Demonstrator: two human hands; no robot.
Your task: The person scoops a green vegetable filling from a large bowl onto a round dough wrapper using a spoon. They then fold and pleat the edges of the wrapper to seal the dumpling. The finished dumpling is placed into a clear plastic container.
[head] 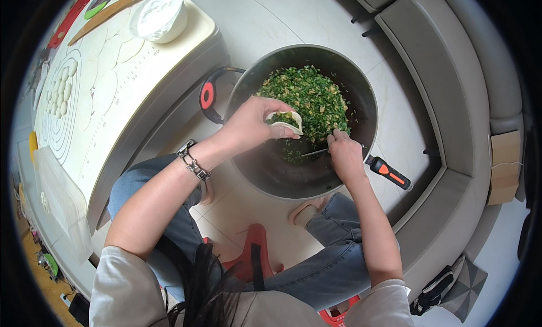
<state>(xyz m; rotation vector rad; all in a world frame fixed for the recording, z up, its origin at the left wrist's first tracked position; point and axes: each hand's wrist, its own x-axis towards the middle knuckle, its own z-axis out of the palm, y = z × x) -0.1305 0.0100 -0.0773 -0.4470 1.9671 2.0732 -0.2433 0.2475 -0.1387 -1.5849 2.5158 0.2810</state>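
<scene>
My left hand (262,121) holds a round dough wrapper (296,124) folded partway around chopped green filling (282,118), its top side still parted. Below it stands a large dark wok (271,174) with a heap of chopped greens and yellowish bits (311,98). Inside the wok's lower right side, my right hand (345,151) grips a thin metal utensil (315,152); its tip points left, near loose bits of greens. Fingers cover most of the utensil, so its kind cannot be told.
At the left, a table with a marked pastry mat (106,85) bears small dough pieces (61,90), a white bowl of flour (161,16) and a wooden rolling pin (108,16). The wok's handle (389,173) points right, towards a grey sofa (436,85). A red stool (254,255) is below.
</scene>
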